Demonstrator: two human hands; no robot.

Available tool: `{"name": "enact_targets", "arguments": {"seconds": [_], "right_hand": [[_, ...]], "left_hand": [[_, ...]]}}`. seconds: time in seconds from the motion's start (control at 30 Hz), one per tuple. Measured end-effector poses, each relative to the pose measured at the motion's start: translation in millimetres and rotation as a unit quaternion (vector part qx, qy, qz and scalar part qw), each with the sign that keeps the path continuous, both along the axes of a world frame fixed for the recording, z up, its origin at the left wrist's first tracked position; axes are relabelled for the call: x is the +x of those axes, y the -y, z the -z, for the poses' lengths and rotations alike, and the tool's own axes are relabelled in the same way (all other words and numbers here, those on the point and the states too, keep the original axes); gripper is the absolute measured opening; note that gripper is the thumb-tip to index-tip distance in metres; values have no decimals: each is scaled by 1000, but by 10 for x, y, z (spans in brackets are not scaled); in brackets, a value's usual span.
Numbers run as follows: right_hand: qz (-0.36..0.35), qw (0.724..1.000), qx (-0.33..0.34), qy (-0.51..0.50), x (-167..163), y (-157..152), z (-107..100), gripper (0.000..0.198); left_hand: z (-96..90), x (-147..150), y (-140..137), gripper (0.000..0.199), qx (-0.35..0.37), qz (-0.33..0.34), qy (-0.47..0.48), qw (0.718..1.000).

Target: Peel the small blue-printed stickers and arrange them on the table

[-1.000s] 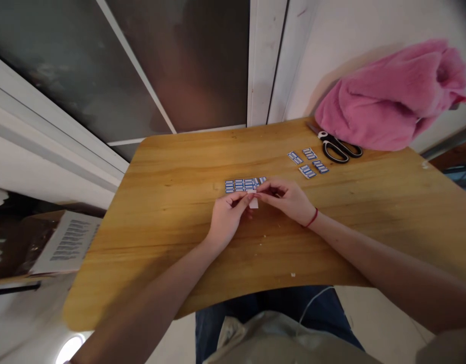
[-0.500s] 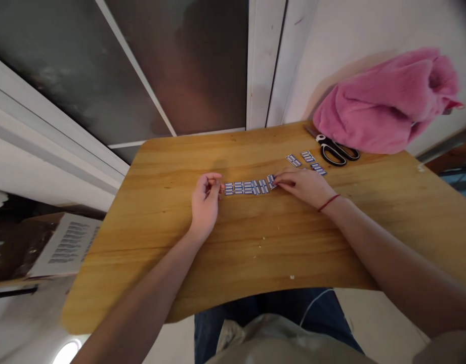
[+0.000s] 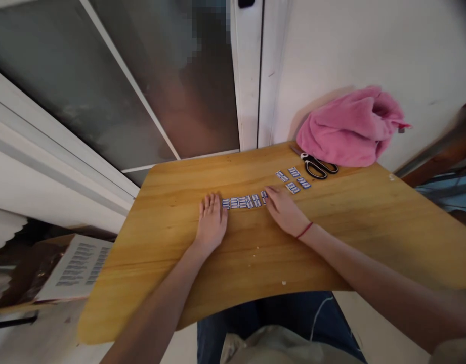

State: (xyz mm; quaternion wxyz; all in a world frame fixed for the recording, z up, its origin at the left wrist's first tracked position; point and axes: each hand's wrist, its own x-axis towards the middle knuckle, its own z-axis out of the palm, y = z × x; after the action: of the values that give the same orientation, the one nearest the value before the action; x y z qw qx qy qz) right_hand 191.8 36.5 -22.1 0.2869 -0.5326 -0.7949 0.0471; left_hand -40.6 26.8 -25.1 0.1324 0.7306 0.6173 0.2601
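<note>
A row of small blue-and-white printed paper pieces [image 3: 239, 202] lies across the middle of the wooden table [image 3: 172, 192]. At the left end of the row my left hand [image 3: 212, 220] rests flat on the tabletop, fingers stretched out and holding nothing. My right hand [image 3: 286, 210], with a red string at its wrist, has its fingers closed at the row's right end. Its fingertips are on the last paper piece [image 3: 264, 197], partly covering it. Several similar loose pieces [image 3: 293, 188] lie just beyond my right hand.
Black-handled scissors [image 3: 316, 167] lie behind the loose pieces, against a pink plush bag [image 3: 350, 126] by the wall. Tiny white scraps [image 3: 284, 282] dot the table near its front edge. An open cardboard box [image 3: 71, 268] stands low at the left.
My left hand has gone from curled fingers to lying flat beside the row. My right hand stays at the last piece. The view has shifted, and another loose piece now shows.
</note>
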Motion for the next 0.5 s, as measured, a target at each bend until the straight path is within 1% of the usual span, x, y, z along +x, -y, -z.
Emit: {"name": "enact_targets", "arguments": {"seconds": [0.1,0.17,0.23,0.33,0.4,0.5], "right_hand": [[18,996,-7,82,-212,154,106,52],[22,994,-15,110,-345,199,130,54],[23,992,-32,122,-455,208,127,54],[24,991,-60,113,-553,194,116,55],[11,993,-72,90,-574,179,117,56],[-4,994,-106,9,-562,145,113,57]], "left_hand": [[49,202,79,58,-1,15,-63,998],[38,357,86,60,-17,20,-89,996],[11,501,62,62,-37,11,-89,995],[-20,669,9,62,-84,-7,-41,996],[-22,746,-21,60,-97,-6,8,995],[-9,811,-44,58,-96,-18,44,994]]}}
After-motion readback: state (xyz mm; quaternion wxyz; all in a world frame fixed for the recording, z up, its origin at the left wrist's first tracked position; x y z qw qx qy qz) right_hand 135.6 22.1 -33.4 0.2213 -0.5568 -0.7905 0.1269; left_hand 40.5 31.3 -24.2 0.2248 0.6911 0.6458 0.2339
